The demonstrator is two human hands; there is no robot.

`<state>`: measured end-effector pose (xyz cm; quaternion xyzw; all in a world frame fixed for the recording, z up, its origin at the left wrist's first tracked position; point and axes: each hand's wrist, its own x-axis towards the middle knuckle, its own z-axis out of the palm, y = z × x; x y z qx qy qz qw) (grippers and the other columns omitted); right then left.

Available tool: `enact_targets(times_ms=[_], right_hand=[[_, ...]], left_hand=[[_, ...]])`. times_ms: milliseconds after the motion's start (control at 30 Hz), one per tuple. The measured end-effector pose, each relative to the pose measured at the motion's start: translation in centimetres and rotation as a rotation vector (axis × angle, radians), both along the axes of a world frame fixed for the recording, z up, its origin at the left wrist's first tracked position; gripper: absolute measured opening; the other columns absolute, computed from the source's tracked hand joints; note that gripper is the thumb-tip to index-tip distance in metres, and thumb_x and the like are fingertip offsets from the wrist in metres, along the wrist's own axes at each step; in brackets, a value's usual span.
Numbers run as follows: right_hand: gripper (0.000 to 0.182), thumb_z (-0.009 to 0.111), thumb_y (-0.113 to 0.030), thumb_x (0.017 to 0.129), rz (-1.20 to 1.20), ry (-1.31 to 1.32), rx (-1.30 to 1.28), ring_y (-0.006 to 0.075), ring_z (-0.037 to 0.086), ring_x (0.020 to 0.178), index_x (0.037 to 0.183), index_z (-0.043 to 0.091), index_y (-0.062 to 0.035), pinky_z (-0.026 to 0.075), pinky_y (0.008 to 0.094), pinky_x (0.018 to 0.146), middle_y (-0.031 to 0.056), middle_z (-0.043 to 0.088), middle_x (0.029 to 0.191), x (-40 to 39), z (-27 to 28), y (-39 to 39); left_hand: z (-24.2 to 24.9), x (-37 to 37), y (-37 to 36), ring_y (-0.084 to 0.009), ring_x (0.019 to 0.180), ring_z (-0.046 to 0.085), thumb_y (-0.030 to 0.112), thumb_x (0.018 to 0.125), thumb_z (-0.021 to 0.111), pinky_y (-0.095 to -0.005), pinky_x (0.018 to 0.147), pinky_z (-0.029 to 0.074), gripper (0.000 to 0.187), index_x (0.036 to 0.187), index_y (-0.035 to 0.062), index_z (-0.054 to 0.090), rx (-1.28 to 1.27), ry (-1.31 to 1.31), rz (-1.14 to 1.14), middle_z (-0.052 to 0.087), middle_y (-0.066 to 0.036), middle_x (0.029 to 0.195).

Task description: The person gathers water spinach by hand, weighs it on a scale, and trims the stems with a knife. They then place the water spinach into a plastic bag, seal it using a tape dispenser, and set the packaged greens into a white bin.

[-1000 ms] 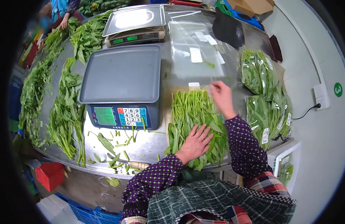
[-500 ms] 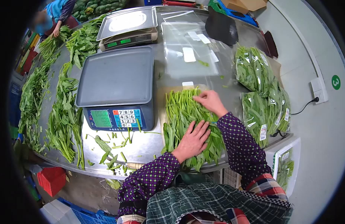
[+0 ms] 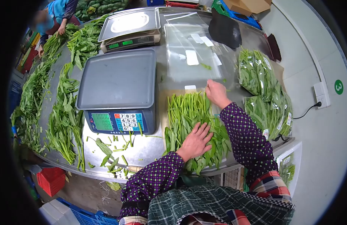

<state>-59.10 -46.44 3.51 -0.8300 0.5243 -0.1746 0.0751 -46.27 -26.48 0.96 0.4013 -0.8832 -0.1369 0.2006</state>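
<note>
Steel counter (image 3: 144,152), front edge: left hand (image 3: 196,142) flat, fingers apart, apparently steadying leafy greens (image 3: 182,112); right hand (image 3: 217,93) bunched shut, contents unclear.

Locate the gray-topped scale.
In the head view, the gray-topped scale is left of center, just left of the greens under the left hand.

on the near scale (image 3: 116,78), the keypad (image 3: 129,122) carries the digits 7, 8, 9, then 4, 5, 6, then 1, 2, 3, with 0 at the bottom. left of the keypad, the green display (image 3: 102,121) shows rows of zeros; the small characters under the keypad are too small to read. on the wall (image 3: 306,45) at right, a round green sign (image 3: 338,87) bears a white 3, tilted. the lit digits on the far scale (image 3: 130,33) and the print on the bag labels (image 3: 289,119) at right are unreadable.
</note>
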Motion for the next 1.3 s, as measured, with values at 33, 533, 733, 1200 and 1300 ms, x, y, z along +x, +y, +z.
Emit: enact_targets(times_ms=[33,533,733,1200,1300], right_hand=[[0.013,0.056,-0.014,0.078,-0.055,0.031,0.014,0.0414,0.061,0.071,0.08,0.054,-0.0012,0.048,0.0507,0.065,0.0204,0.062,0.072,0.1,-0.6,-0.6],[0.028,0.061,-0.012,0.087,0.036,-1.112,0.747,0.0171,0.063,0.086,0.111,0.06,0.0028,0.051,0.0291,0.077,0.0103,0.067,0.094,9.1,10.0,8.0],[0.034,0.053,-0.02,0.094,0.099,-0.059,0.266,0.0307,0.058,0.109,0.118,0.057,0.0046,0.042,0.0355,0.094,0.0231,0.06,0.115,-5.3,-7.0,7.7],[0.027,0.059,-0.017,0.092,-0.251,-0.369,0.324,0.0123,0.056,0.081,0.111,0.06,0.0024,0.046,0.0254,0.075,0.0064,0.062,0.095,1.2,2.6,18.2],[0.02,0.06,-0.01,0.089,-0.074,-0.502,0.273,0.0129,0.056,0.08,0.105,0.061,0.0018,0.046,0.0258,0.073,0.0068,0.061,0.091,4.8,3.2,20.4]], left_hand=[[-0.1,0.0,-0.1,-0.0331,0.132,0.035,0.045,0.092,0.044,-0.0488,0.113,0.018,0.055,0.126,0.0034,0.054,0.001,-0.004,0.0,0.047,-0.021,0.135],[1.3,0.9,1.2,-0.0321,0.131,0.038,0.041,0.087,0.057,-0.0502,0.114,0.02,0.051,0.124,0.0064,0.054,0.163,0.13,-0.017,0.049,-0.017,0.134],[2.7,8.5,5.9,-0.0333,0.118,0.05,0.028,0.081,0.064,-0.0493,0.099,0.039,0.044,0.115,0.0013,0.056,-0.188,0.404,0.391,0.053,-0.019,0.125],[-0.9,43.3,23.0,-0.0295,0.079,0.059,0.023,0.074,0.071,-0.04,0.071,0.047,0.028,0.091,0.0006,0.065,0.142,-0.128,1.61,0.063,-0.012,0.085],[1.9,45.8,22.3,-0.0141,0.056,0.056,0.019,0.083,0.069,-0.0295,0.054,0.046,0.018,0.081,0.0016,0.064,0.115,1.104,1.571,0.057,-0.002,0.061]])
